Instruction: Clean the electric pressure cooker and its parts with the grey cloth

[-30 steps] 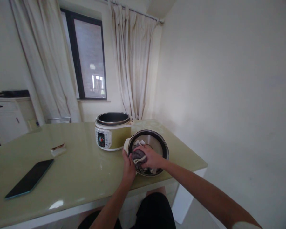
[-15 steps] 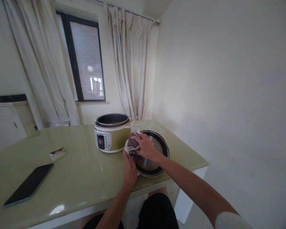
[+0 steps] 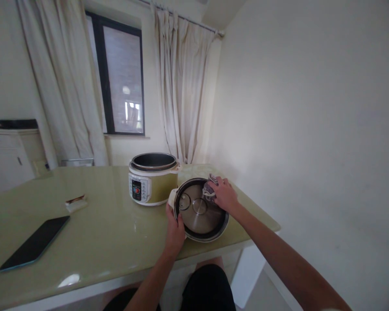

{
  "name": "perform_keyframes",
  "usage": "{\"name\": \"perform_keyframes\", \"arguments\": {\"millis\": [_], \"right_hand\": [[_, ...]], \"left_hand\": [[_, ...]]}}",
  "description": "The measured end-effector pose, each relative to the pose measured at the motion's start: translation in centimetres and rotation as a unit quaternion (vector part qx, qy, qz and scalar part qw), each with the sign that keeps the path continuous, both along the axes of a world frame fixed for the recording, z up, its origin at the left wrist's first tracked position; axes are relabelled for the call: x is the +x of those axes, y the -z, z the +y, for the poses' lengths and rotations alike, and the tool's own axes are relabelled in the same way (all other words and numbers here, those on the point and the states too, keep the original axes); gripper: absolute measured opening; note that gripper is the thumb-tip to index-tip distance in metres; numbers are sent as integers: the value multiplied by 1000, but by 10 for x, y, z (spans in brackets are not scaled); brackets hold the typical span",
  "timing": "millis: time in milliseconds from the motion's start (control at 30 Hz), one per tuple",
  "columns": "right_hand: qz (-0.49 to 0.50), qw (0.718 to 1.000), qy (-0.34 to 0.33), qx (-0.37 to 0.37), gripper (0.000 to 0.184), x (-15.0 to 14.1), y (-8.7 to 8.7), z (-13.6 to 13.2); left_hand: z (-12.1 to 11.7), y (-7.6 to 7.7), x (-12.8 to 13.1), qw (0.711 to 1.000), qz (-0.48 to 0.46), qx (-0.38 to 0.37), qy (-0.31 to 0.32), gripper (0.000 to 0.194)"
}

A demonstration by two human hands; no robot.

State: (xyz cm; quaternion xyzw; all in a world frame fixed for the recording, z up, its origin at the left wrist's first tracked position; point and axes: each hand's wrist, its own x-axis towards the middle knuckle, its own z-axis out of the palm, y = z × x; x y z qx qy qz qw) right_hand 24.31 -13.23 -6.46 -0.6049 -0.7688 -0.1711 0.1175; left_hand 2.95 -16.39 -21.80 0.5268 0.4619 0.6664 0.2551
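Observation:
A round pressure cooker lid [image 3: 191, 216] is tipped with its metal underside towards me, near the table's right front edge. My left hand [image 3: 175, 229] grips its left edge, thumb on the rim, just below a white handle. My right hand [image 3: 225, 195] presses a crumpled grey-purple cloth [image 3: 209, 188] to the upper right of the lid's dark rim. Behind and to the left stands the electric pressure cooker [image 3: 162, 185], white and olive-gold with a front control panel, its top uncovered and a dark pot inside.
On the pale green glossy table [image 3: 110, 233] lie a dark tablet-like slab [image 3: 35, 244] and a small white packet [image 3: 75, 203], both on the left. A wall [image 3: 311, 129] rises along the right side. Curtains and a window are at the back.
My right hand has carried the cloth from the lid's left edge across to its upper right rim, uncovering the lid's left part. My left hand keeps its grip. The view has shifted slightly.

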Motion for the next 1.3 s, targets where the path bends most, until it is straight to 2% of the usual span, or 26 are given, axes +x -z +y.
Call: {"name": "perform_keyframes", "arguments": {"millis": [67, 133, 200, 267, 333, 433, 533, 633, 733, 867, 967, 1100, 1200, 1300], "right_hand": [[-3, 999, 7, -54, 57, 5, 3, -11], [6, 992, -18, -122, 57, 9, 7, -20], [29, 979, -81, -186, 59, 8, 16, -26], [71, 963, -153, -210, 61, -2, 30, -30], [118, 957, -195, -181, 63, -21, 44, -31], [148, 966, -185, -102, 66, -57, 52, -21], [130, 984, -121, -33, 62, -75, 35, 0], [84, 995, -48, 5, 60, -63, 11, 15], [26, 999, -29, -1, 51, -35, 4, 11], [-12, 995, -51, -89, 42, -12, 21, -21], [-23, 983, -113, -141, 45, -24, 37, -39], [25, 979, -174, -106, 49, -70, 53, -39], [61, 988, -133, -55, 51, -90, 51, -23], [69, 996, -47, -20, 53, -74, 38, -3]], "left_hand": [[0, -2, 0, 1000, -5, -1, 0, 69], [-1, -3, 1, 1000, -6, -2, -1, 69], [-1, -3, 1, 1000, -2, -1, 3, 69], [1, 0, 1, 1000, 2, -4, 4, 69], [3, 4, 0, 1000, 7, -10, 1, 71], [7, 12, -2, 1000, 14, -20, -4, 72], [8, 14, -3, 1000, 20, -19, -7, 72], [5, 8, -2, 1000, 24, -6, -4, 71], [1, 2, -1, 1000, 13, 0, 5, 70], [1, -1, 0, 1000, 2, 2, 11, 71], [4, 3, 0, 1000, 3, -11, 1, 70], [6, 9, -3, 999, 15, -30, -10, 70], [5, 11, -6, 999, 28, -40, -11, 71], [3, 8, -5, 999, 26, -33, -26, 74]]}}
